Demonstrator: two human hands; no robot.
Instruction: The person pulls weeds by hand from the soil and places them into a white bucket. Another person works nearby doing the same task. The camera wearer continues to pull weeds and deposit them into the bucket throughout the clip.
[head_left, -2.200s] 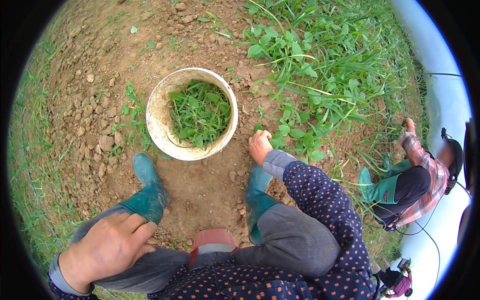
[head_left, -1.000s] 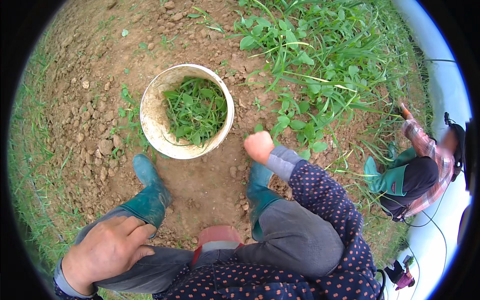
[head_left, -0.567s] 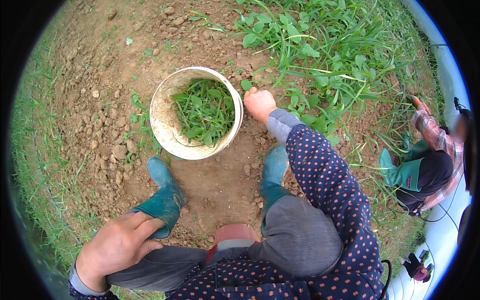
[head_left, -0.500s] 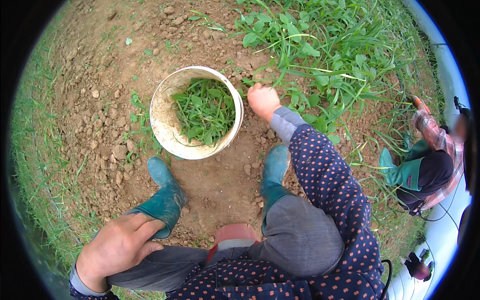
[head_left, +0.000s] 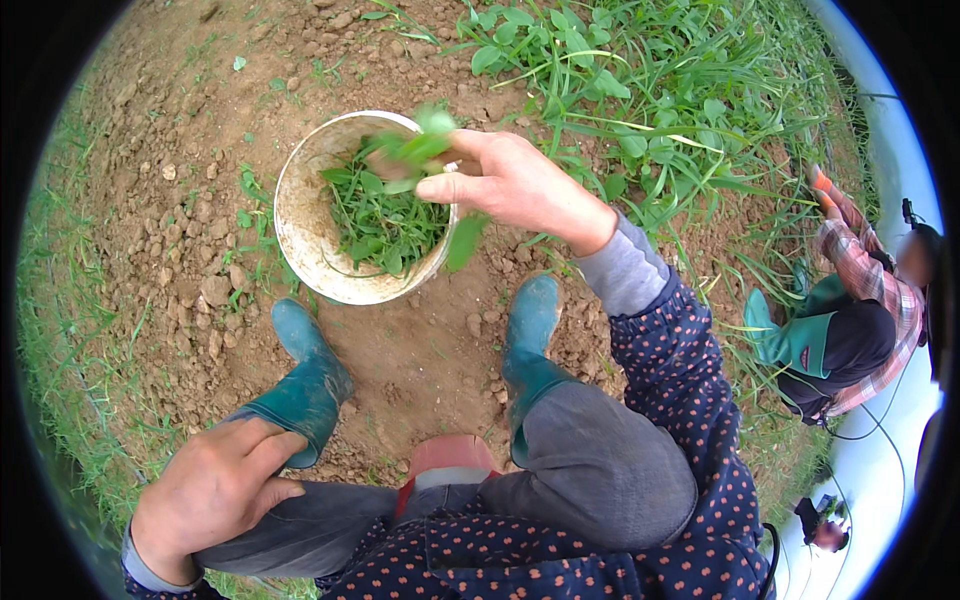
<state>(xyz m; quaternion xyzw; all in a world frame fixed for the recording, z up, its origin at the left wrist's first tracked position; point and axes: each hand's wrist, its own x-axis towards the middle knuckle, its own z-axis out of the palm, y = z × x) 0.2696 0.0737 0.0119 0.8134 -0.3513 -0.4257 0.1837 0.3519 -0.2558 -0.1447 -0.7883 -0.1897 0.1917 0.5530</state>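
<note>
A white, dirt-stained bucket (head_left: 308, 228) stands on the soil ahead of me, with pulled green leafy plants (head_left: 388, 222) heaped inside. My right hand (head_left: 510, 180) reaches over its right rim, thumb and fingers apart. Some blurred green leaves (head_left: 428, 142) are at its fingertips, and a single leaf (head_left: 465, 242) hangs by the outer rim below the hand. Motion smears the fingertips. My left hand (head_left: 222, 487) lies loosely over my left knee, above the boot top, holding nothing.
My green rubber boots (head_left: 531, 318) stand apart on the brown soil. A reddish seat (head_left: 452, 455) is under me. Dense green plants (head_left: 640, 110) grow at the far right. Another person (head_left: 850, 320) crouches on the right, by pale plastic sheeting (head_left: 900, 170).
My right hand has moved left from the plant edge to over the bucket, with green leaves now at its fingers. It has gone from closed to spread. My left hand stays on the knee.
</note>
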